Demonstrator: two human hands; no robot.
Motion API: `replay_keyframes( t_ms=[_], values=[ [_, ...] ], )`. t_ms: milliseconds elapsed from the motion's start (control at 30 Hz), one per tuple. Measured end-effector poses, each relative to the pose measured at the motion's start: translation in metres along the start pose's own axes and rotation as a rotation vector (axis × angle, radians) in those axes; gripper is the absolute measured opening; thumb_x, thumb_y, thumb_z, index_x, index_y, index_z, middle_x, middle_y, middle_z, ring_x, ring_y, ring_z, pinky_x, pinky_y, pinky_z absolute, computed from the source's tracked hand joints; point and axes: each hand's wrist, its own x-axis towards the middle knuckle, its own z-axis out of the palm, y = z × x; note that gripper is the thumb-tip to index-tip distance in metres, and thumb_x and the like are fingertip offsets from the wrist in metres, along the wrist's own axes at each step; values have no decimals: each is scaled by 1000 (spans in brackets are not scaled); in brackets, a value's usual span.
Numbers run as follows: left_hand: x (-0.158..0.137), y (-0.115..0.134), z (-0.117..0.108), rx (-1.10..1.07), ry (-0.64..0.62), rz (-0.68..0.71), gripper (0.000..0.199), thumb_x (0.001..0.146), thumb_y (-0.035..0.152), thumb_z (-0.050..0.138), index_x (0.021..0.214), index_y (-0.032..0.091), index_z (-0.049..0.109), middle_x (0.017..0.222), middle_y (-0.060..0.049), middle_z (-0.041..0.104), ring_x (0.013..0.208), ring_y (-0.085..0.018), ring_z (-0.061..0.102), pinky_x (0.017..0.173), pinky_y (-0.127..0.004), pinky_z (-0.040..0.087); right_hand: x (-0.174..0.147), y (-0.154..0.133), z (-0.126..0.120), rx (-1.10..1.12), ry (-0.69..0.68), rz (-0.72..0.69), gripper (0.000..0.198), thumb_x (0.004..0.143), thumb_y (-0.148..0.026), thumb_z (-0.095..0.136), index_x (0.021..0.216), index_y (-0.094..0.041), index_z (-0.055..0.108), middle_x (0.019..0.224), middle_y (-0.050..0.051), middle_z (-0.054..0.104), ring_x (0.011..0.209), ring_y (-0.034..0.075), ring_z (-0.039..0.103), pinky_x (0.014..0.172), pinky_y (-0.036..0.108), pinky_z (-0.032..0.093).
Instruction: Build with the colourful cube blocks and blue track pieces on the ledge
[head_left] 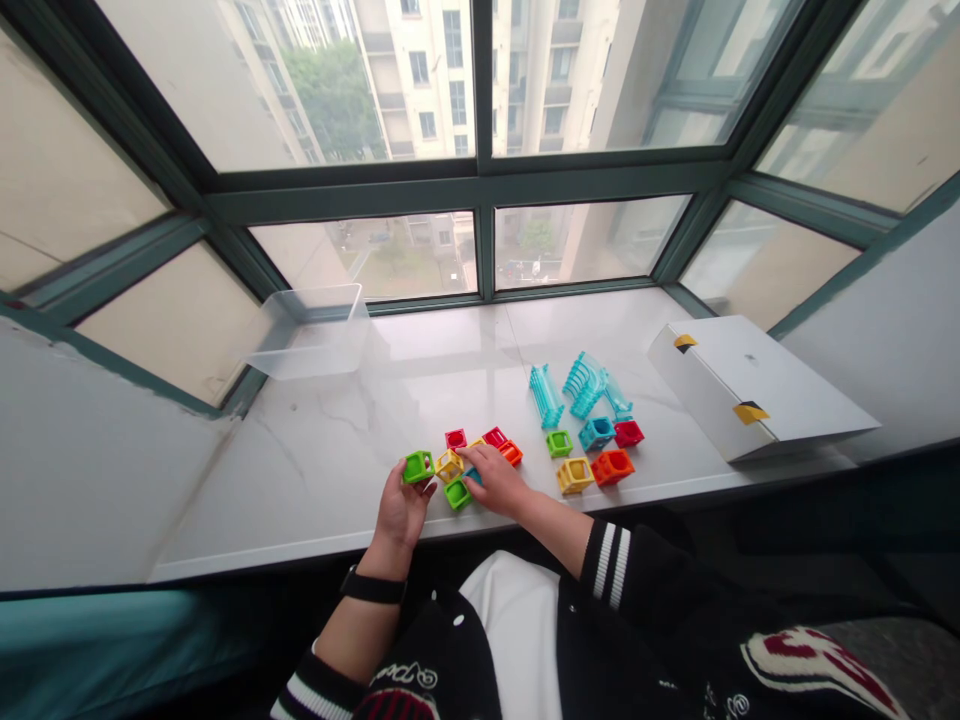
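My left hand point(403, 506) is closed around a green cube block point(418, 466) with open sides, raised at the left of a small cluster. My right hand point(491, 478) lies over the cluster, with a blue block point(473, 476) partly showing between its thumb and fingers. Its fingertips come close to a yellow block point(449, 464). Another green block point(457, 493) sits just below the thumb. Behind the hand are a red block point(455, 439), a second red piece point(495, 437) and an orange block point(511, 453); another yellow piece is mostly hidden.
Right of the cluster stand green point(559, 444), yellow point(574, 475), orange point(613, 467), blue point(597, 433) and red point(628, 433) blocks. Translucent blue track pieces point(585, 385) lie behind them. A clear plastic bin point(315, 350) is at back left, a white box point(757, 385) at right.
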Motion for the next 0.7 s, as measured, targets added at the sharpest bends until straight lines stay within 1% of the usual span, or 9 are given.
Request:
replay_keyframes(
  t_ms=[100, 200, 333, 433, 533, 600, 700],
  values=[
    [1, 3, -2, -32, 41, -12, 21, 91, 38, 65, 99, 19, 70, 91, -4, 75, 77, -16, 71, 68, -28, 58, 0, -1, -3, 27, 25, 4, 54, 91, -13, 66, 144, -23, 59, 135, 13, 66, 129, 27, 59, 115, 47, 45],
    [2, 3, -3, -24, 59, -22, 22, 92, 38, 62, 100, 19, 70, 91, -5, 75, 77, -17, 72, 67, -29, 58, -1, -3, -6, 47, 53, 3, 52, 91, -12, 64, 142, -21, 61, 132, 12, 67, 127, 26, 60, 114, 45, 47],
    [0, 6, -5, -29, 54, 24, 27, 94, 43, 60, 100, 18, 70, 85, -3, 72, 68, -15, 68, 61, -27, 55, -4, -8, -9, 77, 90, -28, 50, 92, -12, 63, 140, -23, 62, 127, 10, 69, 123, 26, 61, 112, 46, 48],
    [-6, 10, -2, -66, -39, 72, 33, 96, 46, 59, 104, 16, 71, 80, -3, 69, 62, -14, 63, 59, -27, 54, -8, -17, -12, 121, 149, -89, 43, 94, -14, 61, 136, -23, 63, 122, 10, 72, 118, 26, 64, 110, 45, 50],
    [-14, 13, 5, -78, -177, 60, 41, 99, 46, 58, 115, 11, 73, 78, -4, 68, 63, -14, 61, 63, -28, 56, -10, -30, -17, 159, 200, -166, 37, 99, -20, 59, 136, -24, 63, 121, 10, 72, 117, 25, 65, 108, 44, 52],
    [-19, 12, 12, -66, -242, 36, 43, 100, 45, 59, 120, 10, 73, 81, -6, 69, 66, -14, 63, 67, -29, 58, -10, -39, -24, 160, 219, -200, 39, 100, -27, 60, 140, -25, 61, 126, 11, 69, 121, 27, 64, 109, 45, 52],
    [-24, 7, 23, -35, -299, 1, 40, 101, 45, 63, 121, 12, 74, 92, -9, 74, 72, -16, 66, 74, -31, 60, -9, -48, -37, 157, 252, -244, 50, 100, -34, 65, 149, -27, 55, 135, 13, 65, 128, 29, 60, 113, 48, 51]
  ],
)
